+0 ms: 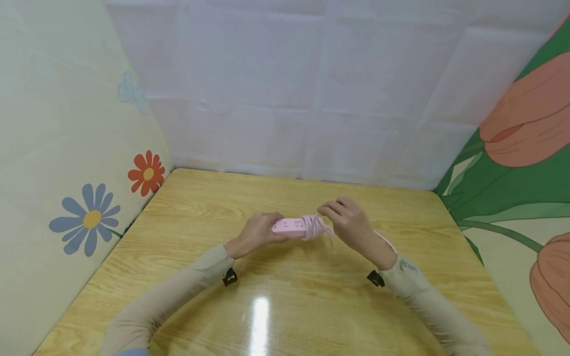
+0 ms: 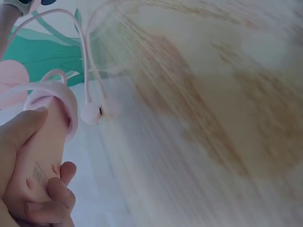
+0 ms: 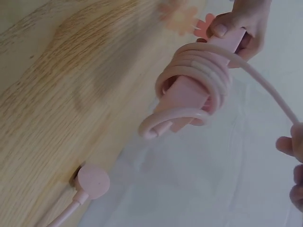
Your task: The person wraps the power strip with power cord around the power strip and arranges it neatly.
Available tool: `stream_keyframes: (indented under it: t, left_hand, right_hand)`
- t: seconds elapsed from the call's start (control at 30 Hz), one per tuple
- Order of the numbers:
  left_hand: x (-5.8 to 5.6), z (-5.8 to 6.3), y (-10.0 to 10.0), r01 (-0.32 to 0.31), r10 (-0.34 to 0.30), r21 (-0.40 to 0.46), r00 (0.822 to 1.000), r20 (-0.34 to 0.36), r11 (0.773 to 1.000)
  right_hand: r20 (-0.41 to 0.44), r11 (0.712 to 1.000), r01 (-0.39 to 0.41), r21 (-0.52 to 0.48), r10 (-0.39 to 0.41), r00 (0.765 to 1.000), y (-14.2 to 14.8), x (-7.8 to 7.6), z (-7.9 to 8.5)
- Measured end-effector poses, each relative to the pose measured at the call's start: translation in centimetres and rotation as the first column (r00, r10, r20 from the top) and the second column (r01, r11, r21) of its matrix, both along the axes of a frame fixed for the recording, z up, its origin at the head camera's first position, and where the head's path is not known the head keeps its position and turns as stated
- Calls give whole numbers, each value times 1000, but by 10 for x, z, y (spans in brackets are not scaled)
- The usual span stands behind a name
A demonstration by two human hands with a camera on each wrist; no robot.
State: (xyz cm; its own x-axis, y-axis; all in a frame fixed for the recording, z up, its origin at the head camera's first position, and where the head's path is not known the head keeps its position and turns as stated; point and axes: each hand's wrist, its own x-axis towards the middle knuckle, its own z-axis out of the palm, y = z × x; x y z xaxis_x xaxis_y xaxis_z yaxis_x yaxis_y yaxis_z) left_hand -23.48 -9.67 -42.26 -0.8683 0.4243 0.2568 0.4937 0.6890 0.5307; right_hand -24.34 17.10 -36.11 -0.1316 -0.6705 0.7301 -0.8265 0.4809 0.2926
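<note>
A pink power strip is held above the wooden table, its socket slots facing up. My left hand grips one end of it, thumb along one side and fingers round the other in the left wrist view. Several loops of the strip's pink cord wrap around the opposite end, and a small loop sticks out past that end. My right hand pinches the cord and draws a length of it off the coils. The round pink plug lies on the table at the cord's far end.
The wooden table runs back to a white cloth backdrop. Floral sheets stand on both sides, with a blue flower at left and large tulips at right. Each wrist carries a small black device.
</note>
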Motion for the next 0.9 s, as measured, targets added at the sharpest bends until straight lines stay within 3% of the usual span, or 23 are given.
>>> stream_keyframes:
  t: [0.13,0.3,0.5,0.67,0.9]
  left_hand:
    - [0,0,-1,37,-37,-5,999,-31,999]
    - [1,-2,-3,124,-133,-97,987,-86,988]
    - [2,-5,-1,221,-234,-113,964,-123,969]
    - [3,-6,1,232,-245,-106,961,-130,967]
    - [4,-8,3,270,-280,-79,946,-162,960]
  right_hand:
    - [-23,995,28,-97,-30,999,-1,-3,0]
    - [8,986,98,-138,-98,995,-1,-6,-1]
    - [34,992,112,-65,-110,993,-1,-11,-4]
    - [125,994,108,10,-108,986,-3,-13,-5]
    - [190,993,120,1,-118,975,-6,-15,-7]
